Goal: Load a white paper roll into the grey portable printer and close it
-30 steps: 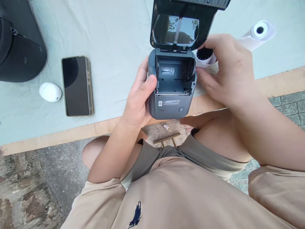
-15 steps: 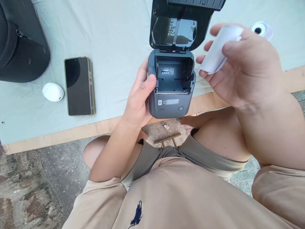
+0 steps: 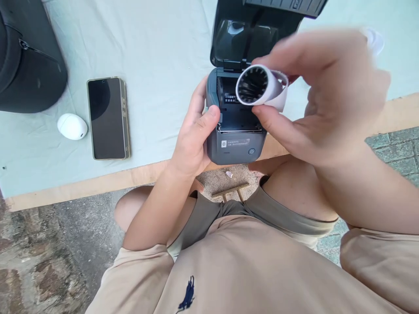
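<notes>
A dark grey label printer (image 3: 235, 148) is gripped along its left side by my left hand (image 3: 194, 135), thumb on the near rim. Its lid (image 3: 229, 43) stands raised, and a printed sticker shows inside the bay. Between thumb and fingers, my right hand (image 3: 327, 96) pinches a white paper roll (image 3: 278, 98). The roll's hollow, ribbed core faces left toward me, and a loose end of paper curls at its right. It hangs over the right part of the bay, hiding some of it. I cannot tell whether the roll touches the printer.
Left of the printer lie a phone (image 3: 106, 117) and a small white rounded case (image 3: 72, 126) on the pale cloth (image 3: 157, 65). A black zippered bag (image 3: 32, 69) fills the upper left. Behind my right hand, a white round object (image 3: 375, 42) is partly hidden. The table's wooden edge (image 3: 131, 178) runs in front.
My right hand has brought the paper roll left over the printer bay and turned it so its hollow end shows. The printer has shifted slightly right with my left hand.
</notes>
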{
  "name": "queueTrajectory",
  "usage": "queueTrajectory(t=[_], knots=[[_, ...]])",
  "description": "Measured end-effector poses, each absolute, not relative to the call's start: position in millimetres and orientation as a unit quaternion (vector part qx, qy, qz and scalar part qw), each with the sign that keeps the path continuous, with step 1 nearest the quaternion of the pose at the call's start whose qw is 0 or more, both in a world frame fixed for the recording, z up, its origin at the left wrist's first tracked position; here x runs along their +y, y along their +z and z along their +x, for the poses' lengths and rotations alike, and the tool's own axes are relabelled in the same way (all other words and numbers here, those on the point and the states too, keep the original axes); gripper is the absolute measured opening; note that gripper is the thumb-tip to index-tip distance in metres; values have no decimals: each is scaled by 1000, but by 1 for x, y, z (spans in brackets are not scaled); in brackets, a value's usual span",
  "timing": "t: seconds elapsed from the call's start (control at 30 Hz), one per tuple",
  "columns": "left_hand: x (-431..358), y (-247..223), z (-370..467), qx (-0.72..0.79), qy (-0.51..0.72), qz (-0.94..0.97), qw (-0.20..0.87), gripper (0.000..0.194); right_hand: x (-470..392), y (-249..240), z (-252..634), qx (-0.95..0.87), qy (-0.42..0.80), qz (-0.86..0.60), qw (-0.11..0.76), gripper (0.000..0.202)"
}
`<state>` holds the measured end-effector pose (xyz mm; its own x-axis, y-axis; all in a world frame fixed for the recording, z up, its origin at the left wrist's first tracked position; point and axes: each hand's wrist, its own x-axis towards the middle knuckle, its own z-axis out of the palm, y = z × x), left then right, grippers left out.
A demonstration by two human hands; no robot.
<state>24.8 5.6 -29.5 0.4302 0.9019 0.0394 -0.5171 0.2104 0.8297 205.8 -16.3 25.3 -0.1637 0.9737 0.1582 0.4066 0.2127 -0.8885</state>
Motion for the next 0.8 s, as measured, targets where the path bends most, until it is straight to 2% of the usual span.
queueTrajectory(t=[0.1, 0.17, 0.27, 0.4, 0.53, 0.7, 0.8], knots=[[4, -27, 25, 234, 478, 406, 743, 40, -19, 29, 200, -800, 101, -482, 342, 35], [3, -25, 25, 250, 467, 409, 743, 38, -18, 29, 197, -817, 31, -480, 318, 32], [0, -21, 25, 239, 459, 414, 749, 41, -16, 28, 193, -812, 11, -503, 297, 30], [-1, -18, 24, 255, 450, 406, 754, 32, -14, 24, 193, -815, -3, -509, 278, 26], [-1, -20, 24, 276, 455, 386, 753, 42, -15, 21, 195, -811, -68, -481, 326, 5], [-1, -18, 24, 266, 476, 374, 750, 32, -23, 19, 187, -830, -48, -421, 362, 6], [-1, -17, 22, 279, 472, 391, 739, 37, -25, 16, 182, -859, -37, -372, 350, 3]])
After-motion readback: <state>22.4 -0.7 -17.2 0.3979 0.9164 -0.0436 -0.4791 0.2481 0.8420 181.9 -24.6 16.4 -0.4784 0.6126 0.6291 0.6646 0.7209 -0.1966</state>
